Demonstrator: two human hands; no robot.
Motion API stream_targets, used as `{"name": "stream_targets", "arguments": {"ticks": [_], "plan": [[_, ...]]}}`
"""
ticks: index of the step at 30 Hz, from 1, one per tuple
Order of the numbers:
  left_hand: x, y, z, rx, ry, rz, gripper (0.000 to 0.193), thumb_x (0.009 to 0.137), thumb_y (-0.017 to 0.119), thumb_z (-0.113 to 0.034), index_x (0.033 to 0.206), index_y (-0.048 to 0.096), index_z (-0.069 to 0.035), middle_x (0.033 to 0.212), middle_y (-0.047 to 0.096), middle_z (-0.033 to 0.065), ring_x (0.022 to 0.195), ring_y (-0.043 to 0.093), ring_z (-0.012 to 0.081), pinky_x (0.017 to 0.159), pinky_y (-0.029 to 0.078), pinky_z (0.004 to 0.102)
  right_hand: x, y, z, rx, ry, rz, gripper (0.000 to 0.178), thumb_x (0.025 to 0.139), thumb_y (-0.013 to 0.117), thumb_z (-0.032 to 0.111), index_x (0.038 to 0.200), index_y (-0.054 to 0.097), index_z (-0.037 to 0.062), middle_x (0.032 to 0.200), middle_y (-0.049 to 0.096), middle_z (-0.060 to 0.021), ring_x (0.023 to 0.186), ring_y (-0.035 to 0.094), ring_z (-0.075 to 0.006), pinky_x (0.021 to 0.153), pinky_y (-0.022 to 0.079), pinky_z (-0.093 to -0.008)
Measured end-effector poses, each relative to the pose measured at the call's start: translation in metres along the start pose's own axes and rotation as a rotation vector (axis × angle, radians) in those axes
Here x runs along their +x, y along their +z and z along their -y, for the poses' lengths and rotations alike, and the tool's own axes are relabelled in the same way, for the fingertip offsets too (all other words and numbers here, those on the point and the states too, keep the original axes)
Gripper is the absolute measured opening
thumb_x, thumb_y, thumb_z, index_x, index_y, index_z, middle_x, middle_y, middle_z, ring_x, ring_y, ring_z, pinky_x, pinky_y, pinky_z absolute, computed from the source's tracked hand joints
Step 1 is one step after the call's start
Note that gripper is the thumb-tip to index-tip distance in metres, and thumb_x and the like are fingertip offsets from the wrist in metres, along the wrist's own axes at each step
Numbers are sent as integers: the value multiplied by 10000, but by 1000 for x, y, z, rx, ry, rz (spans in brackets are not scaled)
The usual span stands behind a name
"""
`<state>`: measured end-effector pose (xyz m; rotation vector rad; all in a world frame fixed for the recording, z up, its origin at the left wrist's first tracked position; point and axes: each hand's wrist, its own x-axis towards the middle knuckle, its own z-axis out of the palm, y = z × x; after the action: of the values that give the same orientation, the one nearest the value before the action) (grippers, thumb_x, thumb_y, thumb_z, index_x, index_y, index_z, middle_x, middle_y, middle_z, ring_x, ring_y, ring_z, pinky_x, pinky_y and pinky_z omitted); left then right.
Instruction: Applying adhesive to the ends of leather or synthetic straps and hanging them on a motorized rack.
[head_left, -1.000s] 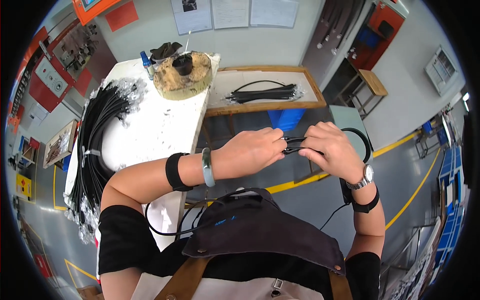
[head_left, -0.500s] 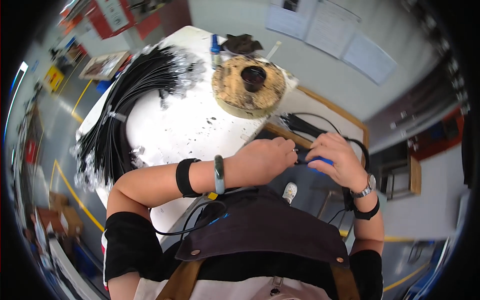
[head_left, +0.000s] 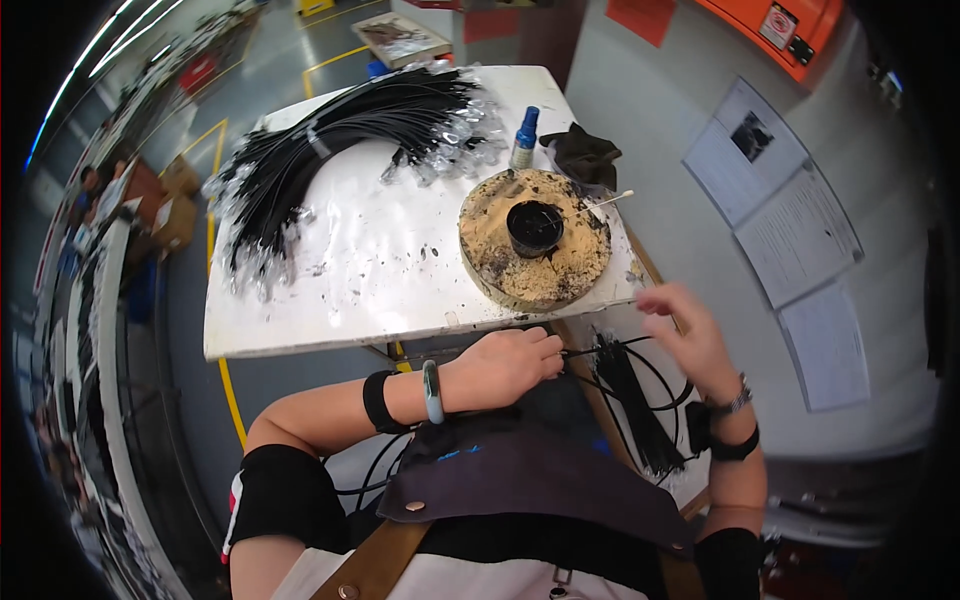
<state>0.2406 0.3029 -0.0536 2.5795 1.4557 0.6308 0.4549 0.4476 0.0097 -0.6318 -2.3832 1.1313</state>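
Note:
My left hand (head_left: 505, 368) is closed in front of the table's near edge. Its fingertips pinch the end of a black cable (head_left: 600, 350), which runs off to the right. My right hand (head_left: 690, 335) is raised beside the table's right corner, fingers stretched and apart, with nothing visible in them. Just ahead of the hands stands a round tan block (head_left: 490, 245) stained with black. A small black cup (head_left: 535, 228) of dark liquid is set in its middle, and a thin white swab (head_left: 608, 201) leans out of the cup.
On the white table (head_left: 330, 300), a large tied bundle of black cables (head_left: 340, 125) has clear-bagged ends. A blue-capped bottle (head_left: 524, 140) and dark cloth (head_left: 585, 157) stand behind the block. More black cables (head_left: 640, 410) lie in a tray at right. Papers (head_left: 800, 230) hang on the wall.
The view has swung to the right. My right hand has parted from my left and no longer holds the blue-handled tool. The swab now leans out of the cup.

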Motion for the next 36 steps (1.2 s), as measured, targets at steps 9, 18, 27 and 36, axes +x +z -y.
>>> {"name": "stream_targets", "arguments": {"ticks": [9, 18, 27, 36], "plan": [[-1, 14, -29, 52, -176, -13, 101, 775, 545, -134, 831, 545, -49, 853, 481, 48, 826, 507, 200, 668, 461, 309, 109, 14, -25, 614, 37, 19, 253, 929, 465, 232, 1033, 572, 27, 757, 492, 13, 660, 451, -52, 611, 411, -195], [-25, 0, -18, 97, -150, -97, 116, 790, 569, -178, 821, 531, -73, 817, 465, 34, 788, 493, 194, 644, 446, 299, 120, 25, -2, 334, -194, -231, 306, 953, 404, 256, 826, 560, 24, 673, 513, 22, 600, 454, -39, 564, 404, -182], [-32, -11, -4, 130, -118, -114, 119, 791, 569, -178, 842, 538, -75, 834, 480, 38, 800, 515, 195, 636, 454, 305, 120, 23, -9, 372, -192, -173, 286, 950, 407, 249, 862, 556, 21, 714, 539, -21, 616, 494, -64, 577, 426, -196], [-19, -34, -3, 133, -128, -196, 109, 769, 578, -163, 796, 513, -80, 803, 465, 50, 755, 510, 212, 600, 448, 312, 67, -15, 4, 824, 25, -390, 246, 948, 415, 264, 862, 509, 54, 731, 498, -20, 615, 463, -83, 525, 400, -213]]}}
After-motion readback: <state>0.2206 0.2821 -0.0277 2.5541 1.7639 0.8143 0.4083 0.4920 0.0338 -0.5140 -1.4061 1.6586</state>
